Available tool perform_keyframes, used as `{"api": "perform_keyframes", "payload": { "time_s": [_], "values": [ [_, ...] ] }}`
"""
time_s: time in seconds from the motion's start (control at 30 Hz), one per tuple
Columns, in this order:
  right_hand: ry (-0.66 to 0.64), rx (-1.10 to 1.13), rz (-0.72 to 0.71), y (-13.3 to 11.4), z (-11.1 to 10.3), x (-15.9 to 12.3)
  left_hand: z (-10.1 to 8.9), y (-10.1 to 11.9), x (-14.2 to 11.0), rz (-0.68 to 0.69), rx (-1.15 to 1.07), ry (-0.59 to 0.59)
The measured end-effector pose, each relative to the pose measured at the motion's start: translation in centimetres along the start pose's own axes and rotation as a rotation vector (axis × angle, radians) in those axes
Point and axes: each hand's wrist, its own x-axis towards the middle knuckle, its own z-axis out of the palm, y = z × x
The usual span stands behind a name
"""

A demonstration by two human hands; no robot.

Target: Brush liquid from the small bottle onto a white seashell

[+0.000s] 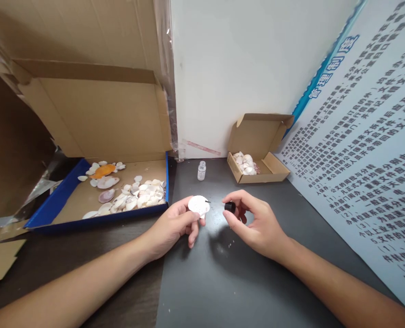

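Observation:
A white scallop-like shell (198, 205) is pinched between the thumb and fingers of my left hand (181, 218). A paler piece shows just under its lower edge, too small to make out. My right hand (253, 216) grips a black bottle cap (229, 207) between thumb and fingertips. A thin dark tip (207, 201) lies at the shell's right edge, pointing toward the cap; its link to the cap is not clear. Behind both hands a small clear bottle (201, 171) with a white label stands upright, with no cap on its neck.
On the left, a blue-edged cardboard box (100, 222) holds several loose shells and an orange shell (104, 171). A smaller open carton (262, 176) with shells (246, 163) stands at the back right. A printed board (353, 150) slants along the right side.

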Motion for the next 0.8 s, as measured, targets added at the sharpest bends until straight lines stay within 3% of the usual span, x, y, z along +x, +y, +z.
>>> {"api": "perform_keyframes", "payload": {
  "time_s": [0.1, 0.27, 0.43, 0.57, 0.7, 0.8],
  "values": [
    [0.036, -0.015, 0.02, 0.01, -0.04, 0.05, 0.09, 0.06, 0.03, 0.0, -0.001, 0.002],
    [-0.045, -0.008, -0.023, -0.05, -0.13, 0.01, 0.23, 0.28, -0.04, -0.017, -0.018, 0.004],
    [0.05, -0.073, -0.006, -0.15, -0.19, 0.14, 0.14, 0.24, -0.05, -0.026, -0.04, 0.011],
    [-0.038, -0.051, -0.099, -0.19, -0.14, 0.03, 0.07, 0.23, 0.08, -0.01, -0.06, 0.016],
    [0.001, -0.162, -0.001, -0.1, -0.2, 0.05, 0.11, 0.29, 0.14, -0.011, -0.045, 0.017],
    [0.007, -0.109, -0.057, -0.18, -0.21, 0.06, 0.16, 0.26, 0.12, -0.007, -0.049, 0.031]
  ]
}}
